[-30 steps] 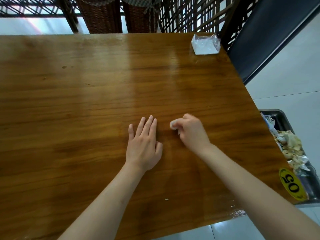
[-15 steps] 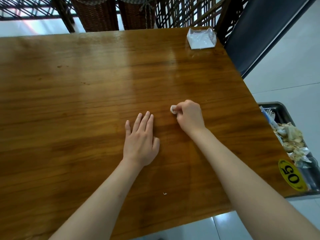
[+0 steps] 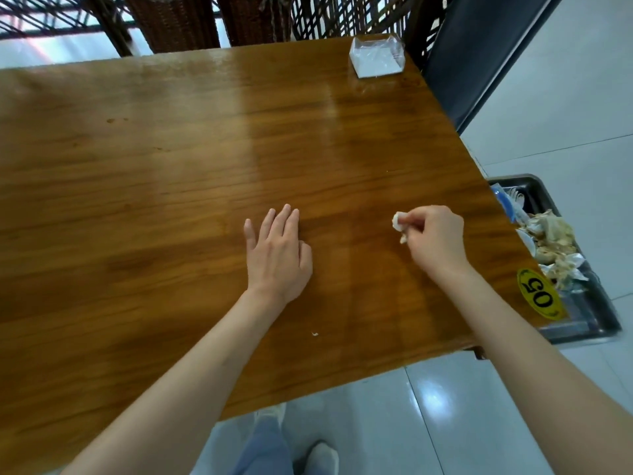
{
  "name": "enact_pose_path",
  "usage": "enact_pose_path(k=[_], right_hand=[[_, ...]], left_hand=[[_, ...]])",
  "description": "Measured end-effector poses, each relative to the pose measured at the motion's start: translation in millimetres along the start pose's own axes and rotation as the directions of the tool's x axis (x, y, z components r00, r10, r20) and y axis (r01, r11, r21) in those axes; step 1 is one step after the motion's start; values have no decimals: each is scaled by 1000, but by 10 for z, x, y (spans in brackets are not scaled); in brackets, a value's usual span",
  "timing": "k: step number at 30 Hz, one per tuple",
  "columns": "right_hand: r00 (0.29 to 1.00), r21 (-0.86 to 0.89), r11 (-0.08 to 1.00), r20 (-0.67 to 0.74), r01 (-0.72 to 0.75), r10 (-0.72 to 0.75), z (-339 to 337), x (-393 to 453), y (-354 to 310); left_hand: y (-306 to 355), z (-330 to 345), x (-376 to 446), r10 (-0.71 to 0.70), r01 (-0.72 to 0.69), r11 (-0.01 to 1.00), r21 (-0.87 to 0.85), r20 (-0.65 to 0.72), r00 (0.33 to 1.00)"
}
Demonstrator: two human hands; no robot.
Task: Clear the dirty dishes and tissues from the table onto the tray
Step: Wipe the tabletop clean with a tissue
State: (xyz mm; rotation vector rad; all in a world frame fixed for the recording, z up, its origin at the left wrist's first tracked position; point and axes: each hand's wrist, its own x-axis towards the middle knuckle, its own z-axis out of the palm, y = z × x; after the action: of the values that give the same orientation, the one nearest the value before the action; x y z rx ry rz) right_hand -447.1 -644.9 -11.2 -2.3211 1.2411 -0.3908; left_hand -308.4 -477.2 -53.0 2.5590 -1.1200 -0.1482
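1 tissue (image 3: pixel 397 223) pinched in right hand (image 3: pixel 433 240).

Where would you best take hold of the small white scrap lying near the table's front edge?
Pinch the scrap whole between thumb and forefinger tips, coming straight down from above. It is a tiny sliver lying flat on the bare table, with no edge raised to slide under. The left hand, flat and free, is nearer; the right hand already pinches a tissue.

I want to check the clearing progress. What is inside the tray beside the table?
The tray holds crumpled tissues, a blue-edged dish and white cutlery. The table edge covers its near side.
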Motion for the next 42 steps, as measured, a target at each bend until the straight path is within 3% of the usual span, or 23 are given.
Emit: enact_pose_path(k=[4, 10, 17, 22, 27, 42], right_hand=[[998, -133, 989, -15, -70, 69, -101, -180, 326], [991, -135, 982, -32, -134, 131, -44, -334, 334], [982, -105, 989, 164, 109, -91, -31, -700, 360], [988, -104, 985, 50, -138, 143, -233, -511, 602], [986, -54, 997, 154, -48, 55, -34, -714, 398], [966, -68, 984, 190, -164, 174, -113, -647, 206]], left_hand=[[320, 42, -546, 117, -113, 991, -70, 57, 992], [303, 201, -845, 184, -197, 978, 63, 168, 968], [320, 184, -837, 173, -196, 975, 105, 194, 966], [332, 174, -850, 168, -184, 980, 76, 180, 969], [365, 175, -839, 151, -161, 986, 45, 171, 974], [366, 108, -822, 148, -166, 985, 56, 247, 958]])
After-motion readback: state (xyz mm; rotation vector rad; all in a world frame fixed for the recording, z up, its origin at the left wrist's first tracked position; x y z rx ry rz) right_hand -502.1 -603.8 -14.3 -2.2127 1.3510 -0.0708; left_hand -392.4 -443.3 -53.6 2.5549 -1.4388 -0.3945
